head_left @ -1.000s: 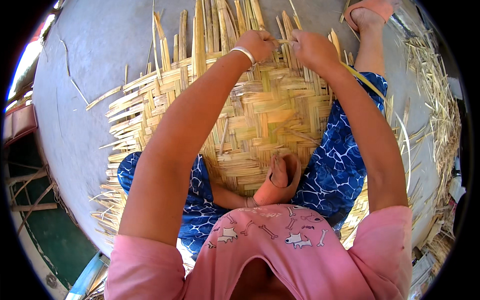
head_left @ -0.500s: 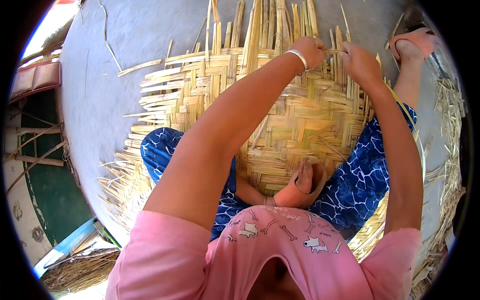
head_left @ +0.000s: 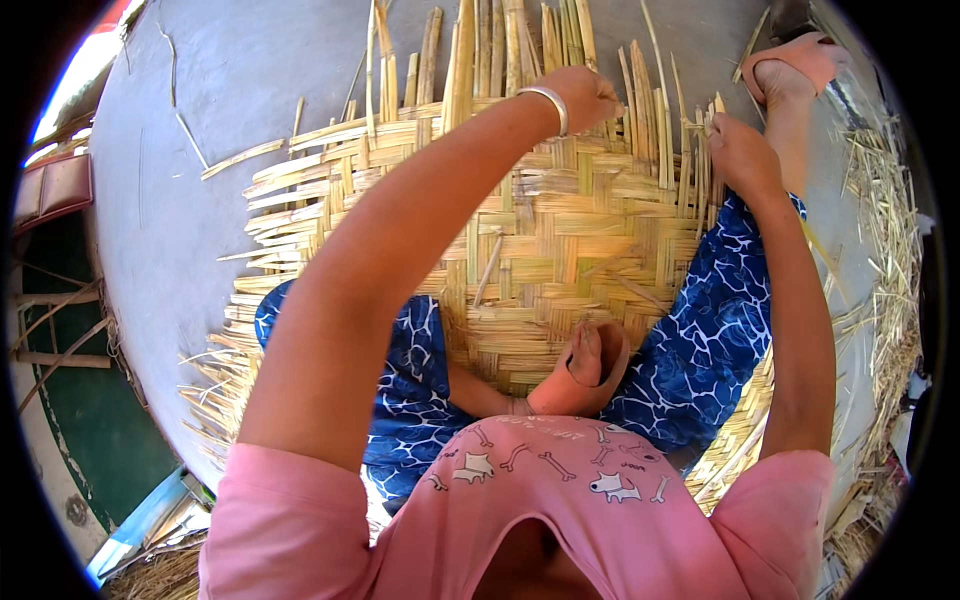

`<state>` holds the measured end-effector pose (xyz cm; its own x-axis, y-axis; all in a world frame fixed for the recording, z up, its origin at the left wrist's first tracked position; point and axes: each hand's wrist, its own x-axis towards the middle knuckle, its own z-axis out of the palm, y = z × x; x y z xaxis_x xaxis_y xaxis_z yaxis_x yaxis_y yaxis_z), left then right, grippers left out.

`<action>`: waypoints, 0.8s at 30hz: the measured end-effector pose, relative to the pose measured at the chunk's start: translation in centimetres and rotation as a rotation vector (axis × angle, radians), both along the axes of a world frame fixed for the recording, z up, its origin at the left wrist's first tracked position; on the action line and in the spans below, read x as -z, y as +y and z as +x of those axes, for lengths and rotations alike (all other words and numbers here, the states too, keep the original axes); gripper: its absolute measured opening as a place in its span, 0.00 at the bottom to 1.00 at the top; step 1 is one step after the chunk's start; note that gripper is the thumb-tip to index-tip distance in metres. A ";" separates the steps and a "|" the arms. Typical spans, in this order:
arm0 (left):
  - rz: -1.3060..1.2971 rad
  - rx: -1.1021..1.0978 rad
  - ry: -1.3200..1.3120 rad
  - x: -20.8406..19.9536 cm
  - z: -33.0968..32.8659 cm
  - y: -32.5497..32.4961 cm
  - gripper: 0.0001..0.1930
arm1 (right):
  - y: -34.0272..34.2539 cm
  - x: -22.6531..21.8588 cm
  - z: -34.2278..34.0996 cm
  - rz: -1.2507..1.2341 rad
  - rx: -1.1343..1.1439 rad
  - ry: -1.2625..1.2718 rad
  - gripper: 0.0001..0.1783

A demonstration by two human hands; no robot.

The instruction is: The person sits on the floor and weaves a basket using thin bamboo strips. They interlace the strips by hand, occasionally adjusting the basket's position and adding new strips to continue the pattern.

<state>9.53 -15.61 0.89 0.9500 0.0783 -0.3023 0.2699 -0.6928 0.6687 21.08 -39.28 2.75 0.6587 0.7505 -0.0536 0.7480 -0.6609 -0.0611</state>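
A woven mat of flat, yellowish split-cane or reed strips lies on the floor under and between my legs. Loose strip ends stick out along its far edge. My left hand, with a silver bangle at the wrist, is over the far edge with its fingers pinched; whatever lies between them is too small to make out. To its right, my right hand is closed by the mat's far right corner, its fingertips at a thin strip beside the upright strip ends. A gap now separates the hands.
My sandalled foot rests on the mat; the other sandal is at the far right on the grey floor. Loose straw is heaped along the right. A dark red padded thing stands at left.
My hands have drawn apart: the left has moved left, and the right has shifted slightly right and down. The thin strip that spanned between them no longer reaches my left hand. The view has shifted slightly.
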 end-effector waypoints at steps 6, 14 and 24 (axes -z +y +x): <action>0.580 0.380 0.205 -3.6 1.0 1.8 0.13 | 4.8 -0.6 1.1 0.362 -0.089 0.182 0.20; 0.530 0.159 -0.002 -4.3 -0.2 1.6 0.10 | 13.4 2.6 0.3 0.663 0.384 1.310 0.37; 0.381 -0.251 0.060 -2.3 0.5 2.8 0.14 | 14.8 2.1 -1.6 0.754 0.576 1.488 0.23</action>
